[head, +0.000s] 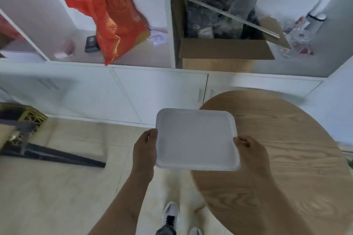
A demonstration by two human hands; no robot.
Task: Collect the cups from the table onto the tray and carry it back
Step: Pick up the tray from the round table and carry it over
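I hold a white rectangular tray (196,139) level in front of me, with nothing on it. My left hand (145,149) grips its left edge and my right hand (252,152) grips its right edge. The tray hangs over the left rim of a round wooden table (286,149), partly above the floor. No cups show anywhere in this view, and the visible part of the tabletop is bare.
White cabinets (152,91) stand ahead, with open shelves above holding a red plastic bag (108,19) and an open cardboard box (223,30) of dark items. A dark metal frame (53,154) lies on the tiled floor to the left. My shoes (171,213) show below.
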